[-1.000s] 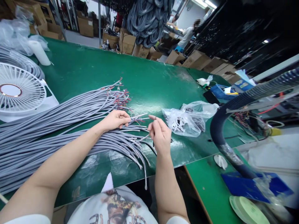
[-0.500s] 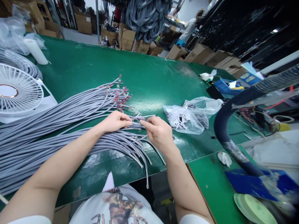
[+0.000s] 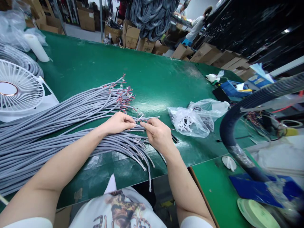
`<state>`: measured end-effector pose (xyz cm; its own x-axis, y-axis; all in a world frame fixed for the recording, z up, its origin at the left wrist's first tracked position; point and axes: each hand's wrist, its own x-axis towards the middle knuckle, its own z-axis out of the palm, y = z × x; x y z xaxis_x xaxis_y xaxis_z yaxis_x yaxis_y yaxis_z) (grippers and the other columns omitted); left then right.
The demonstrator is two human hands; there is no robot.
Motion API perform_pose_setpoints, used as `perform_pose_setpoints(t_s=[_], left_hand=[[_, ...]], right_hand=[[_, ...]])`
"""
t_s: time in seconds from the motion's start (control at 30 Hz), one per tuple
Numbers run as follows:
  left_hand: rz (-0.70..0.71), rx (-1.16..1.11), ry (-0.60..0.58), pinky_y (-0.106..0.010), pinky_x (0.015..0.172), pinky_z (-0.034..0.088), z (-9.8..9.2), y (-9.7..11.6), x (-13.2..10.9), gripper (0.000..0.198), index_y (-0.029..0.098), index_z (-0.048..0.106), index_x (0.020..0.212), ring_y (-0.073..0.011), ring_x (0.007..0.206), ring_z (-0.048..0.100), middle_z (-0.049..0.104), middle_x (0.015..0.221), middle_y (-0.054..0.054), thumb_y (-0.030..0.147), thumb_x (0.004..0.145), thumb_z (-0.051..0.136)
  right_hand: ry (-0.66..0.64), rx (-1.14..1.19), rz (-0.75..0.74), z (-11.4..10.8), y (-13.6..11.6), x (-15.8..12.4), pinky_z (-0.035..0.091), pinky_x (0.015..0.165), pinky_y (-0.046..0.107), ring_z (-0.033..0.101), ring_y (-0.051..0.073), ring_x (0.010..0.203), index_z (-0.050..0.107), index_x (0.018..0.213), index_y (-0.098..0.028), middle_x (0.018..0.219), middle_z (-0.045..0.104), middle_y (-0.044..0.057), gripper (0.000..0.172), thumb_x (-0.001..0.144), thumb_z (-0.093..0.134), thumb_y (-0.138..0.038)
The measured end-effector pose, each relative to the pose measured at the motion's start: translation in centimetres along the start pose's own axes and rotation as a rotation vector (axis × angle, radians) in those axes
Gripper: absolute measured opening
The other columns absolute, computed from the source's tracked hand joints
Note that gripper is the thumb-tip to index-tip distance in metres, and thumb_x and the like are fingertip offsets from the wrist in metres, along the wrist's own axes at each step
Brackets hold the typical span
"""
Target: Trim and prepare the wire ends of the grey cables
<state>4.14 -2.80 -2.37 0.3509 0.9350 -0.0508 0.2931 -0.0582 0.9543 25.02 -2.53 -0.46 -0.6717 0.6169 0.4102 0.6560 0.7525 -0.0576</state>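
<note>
The cable end (image 3: 140, 123) sits right between the two hands, just above the near spread of grey cable, over the middle of the tabletop (image 3: 156, 76). The left hand (image 3: 118, 123) has its grip pinched shut on the sheath. The right hand (image 3: 158, 134) has its grip closed too, thumb and forefinger together on the thin wires at the tip.

A second ago that right hand hung raised and apart, fingers loose. Half a second back it was swinging in, and now it's down and tucked against the left, both hands on the same piece. The left has barely shifted.

Outward now: the cable bundle (image 3: 54, 126) sweeps in from the left, its far tips (image 3: 123, 93) stripped and showing red. Clear plastic bags (image 3: 190, 122) holding small dark parts lie near the right hand.

The surface is glossy green. A white fan (image 3: 20, 91) stands at the left edge with a paper roll (image 3: 36, 47) beyond it, and a dark ribbed hose (image 3: 235, 110) arches over the right side. Behind are cardboard boxes (image 3: 130, 34) and hanging cable coils (image 3: 152, 15), with another person (image 3: 197, 27) at a far bench.
</note>
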Motion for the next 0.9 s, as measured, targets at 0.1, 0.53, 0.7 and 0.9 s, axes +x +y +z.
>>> perform_pose_setpoints(t_s=[0.1,0.53,0.7,0.9], left_hand=[[0.002,-0.015,-0.006,-0.019,0.048,0.031,-0.1,0.0,0.0,0.027,0.009,0.071,0.077,-0.0075,0.05,0.042,0.055,0.054,0.002,0.033,0.073,0.06],[0.07,-0.022,-0.096,-0.021,0.061,0.037,-0.7,-0.5,0.0,0.029,0.01,0.067,0.07,-0.01,0.06,0.05,0.063,0.066,-0.002,0.033,0.08,0.054],[0.069,-0.021,-0.106,-0.022,0.064,0.038,-0.8,-0.7,0.1,0.031,0.011,0.066,0.067,-0.0106,0.062,0.051,0.064,0.068,-0.003,0.035,0.082,0.054],[0.047,-0.044,-0.096,-0.022,0.062,0.038,-0.7,-0.8,0.1,0.028,0.01,0.067,0.071,-0.0098,0.059,0.05,0.061,0.064,-0.001,0.033,0.08,0.055]], right_hand=[[0.014,0.11,-0.003,0.2,0.4,-0.1,0.041,0.063,0.026,0.054,0.016,0.073,0.071,0.102,-0.023,0.081,0.06,0.005,0.031,0.088,0.046,-0.011],[0.005,0.565,0.034,1.7,2.2,-0.3,0.047,0.071,0.028,0.058,0.015,0.08,0.07,0.106,-0.026,0.087,0.06,0.004,0.033,0.09,0.046,-0.012],[0.027,0.62,0.039,1.7,2.4,-0.4,0.047,0.071,0.028,0.059,0.014,0.08,0.071,0.105,-0.026,0.086,0.061,0.004,0.03,0.09,0.048,-0.012],[0.021,0.555,0.031,1.6,2.1,-0.3,0.047,0.071,0.027,0.059,0.014,0.08,0.071,0.104,-0.023,0.086,0.061,0.005,0.03,0.089,0.048,-0.011]])
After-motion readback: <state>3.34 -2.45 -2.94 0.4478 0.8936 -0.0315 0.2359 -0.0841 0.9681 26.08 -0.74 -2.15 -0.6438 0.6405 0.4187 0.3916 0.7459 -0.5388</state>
